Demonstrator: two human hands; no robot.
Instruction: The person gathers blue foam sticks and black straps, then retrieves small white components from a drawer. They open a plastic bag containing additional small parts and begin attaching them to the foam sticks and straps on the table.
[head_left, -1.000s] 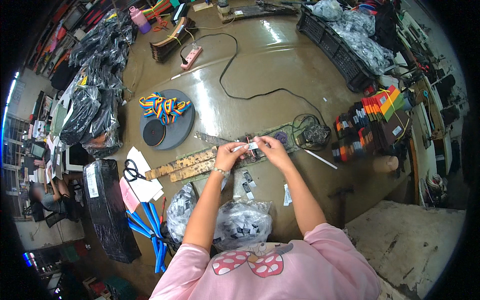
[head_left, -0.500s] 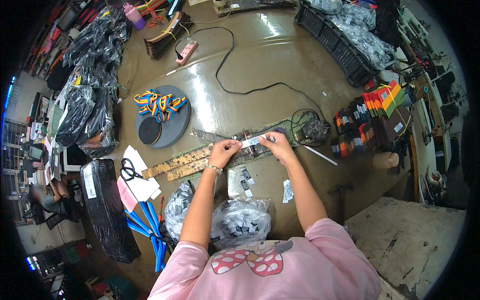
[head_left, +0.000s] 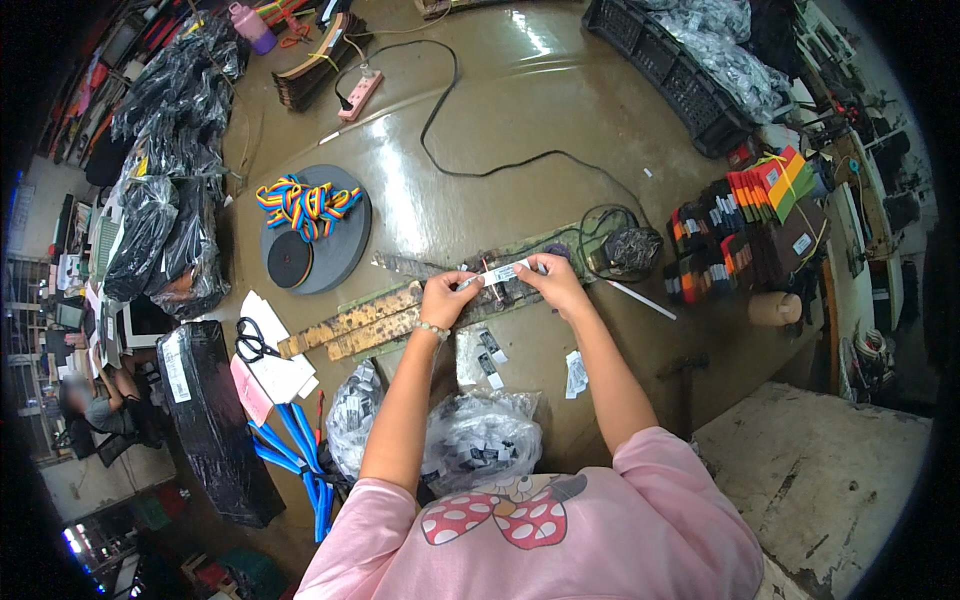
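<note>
My left hand [head_left: 447, 296] and my right hand [head_left: 553, 285] pinch the two ends of a short white label strip [head_left: 502, 273], stretched level between them above the floor. Right beneath the strip lies a long worn wooden ruler board [head_left: 372, 318] with small dark pieces on it. Loose labels [head_left: 486, 351] lie on the floor just in front of my hands. Two clear plastic bags of small labels [head_left: 480, 443] sit between my forearms, close to my body.
A grey round disc [head_left: 338, 250] with rainbow ribbon stands to the left. Black scissors [head_left: 253, 341] lie on white paper. Stacks of coloured tape rolls [head_left: 730, 235] are at the right, a black crate [head_left: 668, 72] behind them. A black cable [head_left: 480, 170] crosses the floor.
Both hands have stayed over the board; the white strip between them is now pulled out a little longer and held level.
</note>
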